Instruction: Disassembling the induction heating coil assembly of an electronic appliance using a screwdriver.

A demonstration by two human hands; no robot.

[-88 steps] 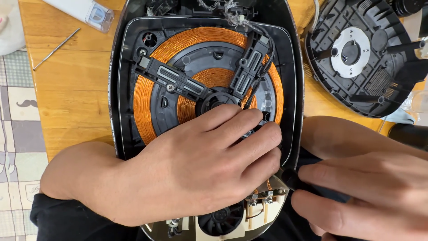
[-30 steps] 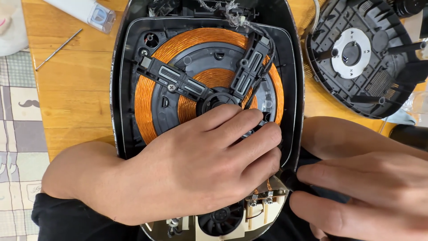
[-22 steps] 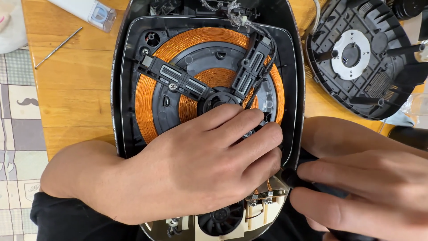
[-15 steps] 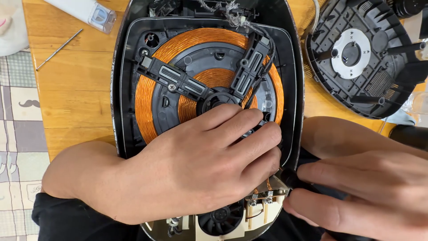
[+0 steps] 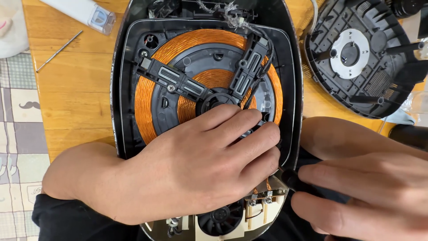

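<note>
An opened appliance housing (image 5: 119, 89) lies upside down on the wooden table, showing orange copper coils (image 5: 145, 96) under a black three-armed bracket (image 5: 178, 82). My left hand (image 5: 196, 167) lies flat over the lower half of the coil plate, fingers spread and pressing on it. My right hand (image 5: 365, 187) is closed around a black tool handle (image 5: 292, 178) whose tip goes in under my left fingertips at the housing's right edge. A small fan (image 5: 220, 216) and terminals (image 5: 261, 201) show below my left hand.
A detached black base cover (image 5: 356, 49) with a white disc lies at the upper right. A thin metal rod (image 5: 60, 50) and a white tube-shaped object (image 5: 82, 12) lie on the wooden table (image 5: 76, 98) at the upper left. A patterned cloth (image 5: 20, 134) covers the left edge.
Almost nothing differs; both hands keep their places, with only slight shifts of the right fingers on the tool handle.
</note>
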